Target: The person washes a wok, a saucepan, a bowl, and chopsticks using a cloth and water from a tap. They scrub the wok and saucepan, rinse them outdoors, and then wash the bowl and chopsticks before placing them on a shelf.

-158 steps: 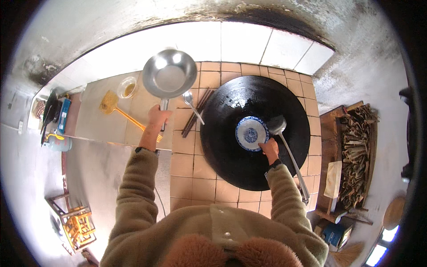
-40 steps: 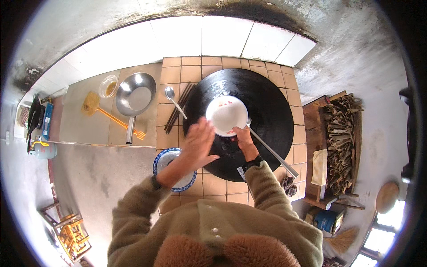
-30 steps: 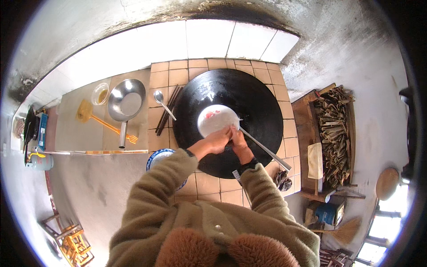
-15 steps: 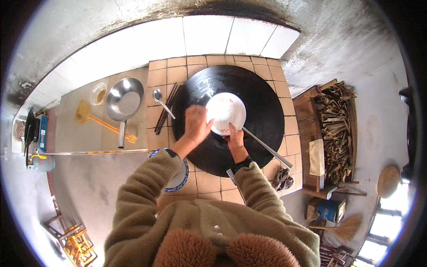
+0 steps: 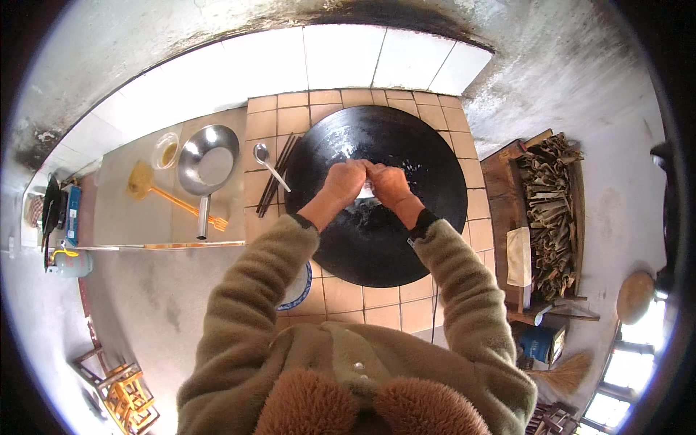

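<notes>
Over the big black wok [image 5: 377, 254], both my hands meet with fingers curled. My left hand [image 5: 344, 180] and my right hand [image 5: 390, 184] grip the rim of a white bowl [image 5: 367, 191], which is now tipped. Only a small strip of it shows between my hands; the rest is hidden. Small white bits lie on the wok's dark surface beyond my right hand. A metal spoon with a pale handle [image 5: 276, 175] and dark chopsticks [image 5: 272, 190] rest on the tiles left of the wok.
A steel pan [image 5: 210, 156], an orange-handled strainer [image 5: 172, 199] and a clear bowl [image 5: 166, 151] sit on the left counter. A blue-rimmed dish [image 5: 299, 291] is partly under my left sleeve. At the right stands a wooden box of dry firewood strips [image 5: 552, 217].
The white bowl has gone from lying open upward to tipped, and my hands have come together on it. White bits now show in the wok. The long metal handle is out of sight.
</notes>
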A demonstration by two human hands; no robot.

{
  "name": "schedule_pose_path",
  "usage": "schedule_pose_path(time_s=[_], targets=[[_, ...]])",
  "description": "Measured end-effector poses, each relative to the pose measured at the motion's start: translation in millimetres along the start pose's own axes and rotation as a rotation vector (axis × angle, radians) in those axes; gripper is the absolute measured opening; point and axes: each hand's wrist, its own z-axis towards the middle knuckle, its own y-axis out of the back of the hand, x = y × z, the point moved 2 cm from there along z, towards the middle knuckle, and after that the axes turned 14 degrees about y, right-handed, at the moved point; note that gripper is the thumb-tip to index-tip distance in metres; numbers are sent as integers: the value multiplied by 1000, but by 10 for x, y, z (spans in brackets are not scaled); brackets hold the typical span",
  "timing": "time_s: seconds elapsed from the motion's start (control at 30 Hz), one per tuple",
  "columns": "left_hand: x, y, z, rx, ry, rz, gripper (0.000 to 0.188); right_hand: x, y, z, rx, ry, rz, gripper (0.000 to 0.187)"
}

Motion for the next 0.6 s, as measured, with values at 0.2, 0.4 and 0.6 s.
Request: schedule_pose_path(time_s=[0.2,0.4,0.6], targets=[[318,57,37,-113,259,-545,18,76,489,-127,-522,-189,402,39],[-38,-83,-157,-51,438,-1152,22,360,106,-234,-1207,-615,1392,34],[256,168,-508,-142,455,-686,18,238,-89,-610,-322,-708,1092,51]])
